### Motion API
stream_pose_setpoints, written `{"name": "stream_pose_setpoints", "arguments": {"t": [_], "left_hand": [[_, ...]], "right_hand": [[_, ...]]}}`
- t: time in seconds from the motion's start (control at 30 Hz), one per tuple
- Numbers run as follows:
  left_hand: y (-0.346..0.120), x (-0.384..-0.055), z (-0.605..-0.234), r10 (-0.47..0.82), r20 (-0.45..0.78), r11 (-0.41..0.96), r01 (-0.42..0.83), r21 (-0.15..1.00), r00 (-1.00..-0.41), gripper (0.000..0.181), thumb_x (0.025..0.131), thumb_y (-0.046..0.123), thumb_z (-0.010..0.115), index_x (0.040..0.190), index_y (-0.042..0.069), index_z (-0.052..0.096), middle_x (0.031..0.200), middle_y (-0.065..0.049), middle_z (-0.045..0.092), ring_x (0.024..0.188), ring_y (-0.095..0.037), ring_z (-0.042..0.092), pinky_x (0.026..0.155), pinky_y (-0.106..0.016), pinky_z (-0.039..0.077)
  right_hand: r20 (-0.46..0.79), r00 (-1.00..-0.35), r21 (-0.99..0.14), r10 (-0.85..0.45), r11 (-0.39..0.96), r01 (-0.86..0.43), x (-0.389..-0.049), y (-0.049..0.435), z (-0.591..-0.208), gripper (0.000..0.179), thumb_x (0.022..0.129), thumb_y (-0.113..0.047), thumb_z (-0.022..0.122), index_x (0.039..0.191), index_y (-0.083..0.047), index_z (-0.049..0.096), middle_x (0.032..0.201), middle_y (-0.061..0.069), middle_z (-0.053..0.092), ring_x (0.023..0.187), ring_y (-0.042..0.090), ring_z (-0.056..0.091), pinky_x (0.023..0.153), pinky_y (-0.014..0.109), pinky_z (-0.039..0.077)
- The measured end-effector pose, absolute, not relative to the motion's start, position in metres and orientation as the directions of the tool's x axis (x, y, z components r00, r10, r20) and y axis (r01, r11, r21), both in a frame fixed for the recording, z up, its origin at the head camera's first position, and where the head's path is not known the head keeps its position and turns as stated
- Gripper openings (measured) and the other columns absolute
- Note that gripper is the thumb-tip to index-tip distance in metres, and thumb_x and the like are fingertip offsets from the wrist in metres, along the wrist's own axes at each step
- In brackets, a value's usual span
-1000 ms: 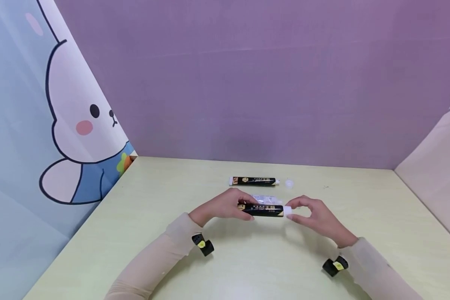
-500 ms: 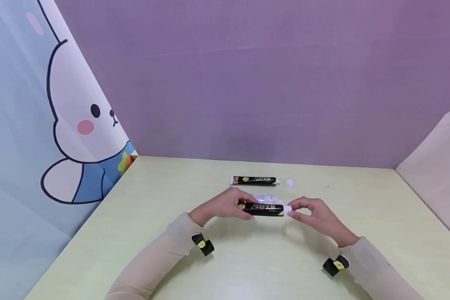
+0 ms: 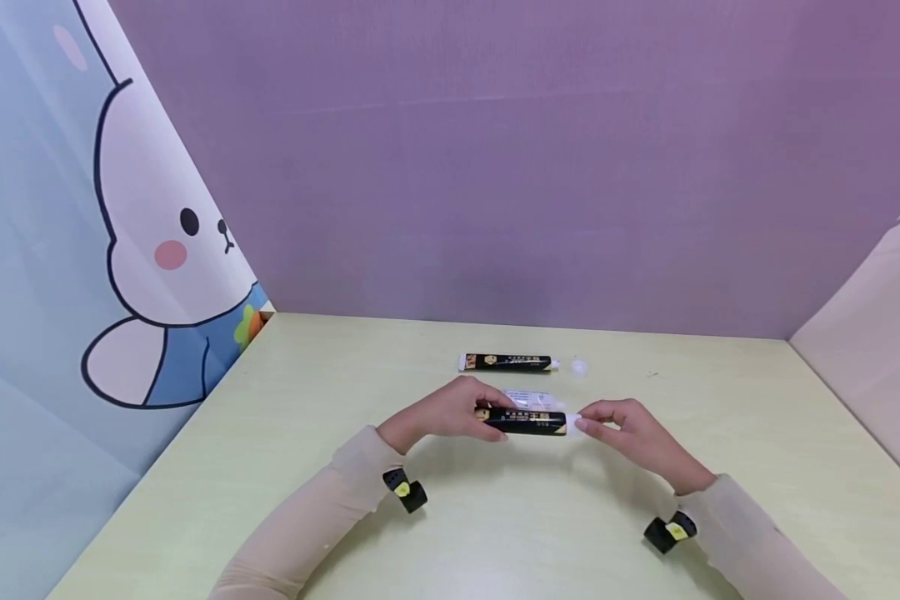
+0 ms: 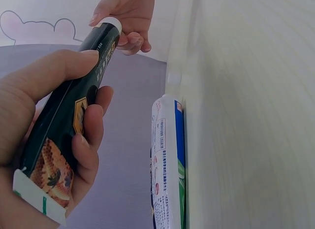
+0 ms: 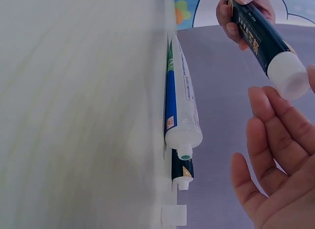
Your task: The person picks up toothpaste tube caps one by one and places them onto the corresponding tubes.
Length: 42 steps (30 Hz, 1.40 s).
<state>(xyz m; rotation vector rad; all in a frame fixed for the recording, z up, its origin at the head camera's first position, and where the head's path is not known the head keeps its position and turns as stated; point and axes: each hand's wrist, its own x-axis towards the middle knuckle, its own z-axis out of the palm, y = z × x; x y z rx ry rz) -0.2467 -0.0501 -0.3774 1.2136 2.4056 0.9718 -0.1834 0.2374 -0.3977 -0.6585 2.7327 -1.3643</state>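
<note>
A black toothpaste tube [image 3: 531, 422] is held level above the table by my left hand [image 3: 459, 408], the thumb on one side and curled fingers on the other. Its white screw cap [image 3: 572, 424] sits on the end of the tube and points right. My right hand [image 3: 637, 431] pinches that cap between thumb and forefinger; in the right wrist view the other fingers [image 5: 258, 150] stay apart from it. Behind the held tube lies a white toothpaste tube [image 4: 165, 165] with a blue and green side, its nozzle uncapped.
Farther back on the pale table [image 3: 360, 367] lies a second black toothpaste tube [image 3: 508, 362], uncapped. A loose whitish cap [image 3: 579, 367] lies just right of its nozzle. A purple panel [image 3: 525, 167] stands along the back edge, with printed cloth [image 3: 37, 333] at the left.
My right hand's fingertips have shifted slightly and closed further over the cap. The left hand and the black tube stay nearly where they were.
</note>
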Motion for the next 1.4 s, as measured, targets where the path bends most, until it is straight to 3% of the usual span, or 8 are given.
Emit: {"name": "stream_pose_setpoints", "arguments": {"t": [0.37,0.7,0.87,1.1,1.4], "left_hand": [[-0.0530,-0.2436,-0.3734,0.787,0.044,0.426,0.594,0.683,-0.615,0.038,0.078,0.016,0.077,0.114,0.009,0.069,0.116,-0.002,0.066,0.090,-0.008,0.052,0.073,-0.019,0.041],[-0.0534,-0.2452,-0.3751,0.792,0.048,0.413,0.592,0.692,-0.609,0.037,0.077,0.015,0.076,0.113,0.009,0.069,0.114,-0.003,0.067,0.091,-0.007,0.053,0.073,-0.019,0.041],[-0.0531,-0.2462,-0.3766,0.788,0.049,0.411,0.584,0.700,-0.614,0.037,0.078,0.015,0.076,0.114,0.009,0.069,0.115,-0.003,0.066,0.088,-0.007,0.051,0.071,-0.019,0.039],[-0.0525,-0.2470,-0.3777,0.787,0.046,0.413,0.582,0.701,-0.615,0.036,0.078,0.016,0.076,0.113,0.009,0.069,0.115,-0.002,0.066,0.091,-0.007,0.053,0.075,-0.020,0.042],[-0.0516,-0.2485,-0.3793,0.787,0.047,0.412,0.581,0.702,-0.615,0.037,0.077,0.015,0.077,0.112,0.010,0.069,0.114,-0.002,0.067,0.095,-0.006,0.055,0.079,-0.020,0.044]], "right_hand": [[0.164,-0.919,-0.779,-0.358,0.525,-0.343,-0.1791,0.2332,-0.3937,0.023,0.094,-0.020,0.059,0.104,-0.003,0.070,0.106,0.009,0.068,0.093,0.007,0.058,0.081,0.031,0.047],[0.290,-0.887,-0.718,-0.360,0.531,-0.450,-0.1819,0.2314,-0.3997,0.030,0.080,-0.019,0.075,0.107,-0.009,0.066,0.105,0.005,0.067,0.095,0.020,0.060,0.085,0.039,0.047],[0.377,-0.859,-0.665,-0.347,0.544,-0.512,-0.1812,0.2316,-0.4011,0.029,0.078,-0.017,0.078,0.105,-0.016,0.066,0.103,-0.004,0.067,0.094,0.020,0.060,0.085,0.038,0.046],[0.423,-0.837,-0.652,-0.347,0.525,-0.547,-0.1815,0.2311,-0.4020,0.028,0.075,-0.011,0.079,0.101,-0.012,0.066,0.101,-0.001,0.067,0.094,0.016,0.060,0.084,0.036,0.046],[0.442,-0.833,-0.635,-0.334,0.539,-0.553,-0.1804,0.2310,-0.4012,0.027,0.074,-0.010,0.079,0.098,-0.016,0.067,0.098,-0.005,0.066,0.093,0.007,0.058,0.084,0.028,0.044]]}}
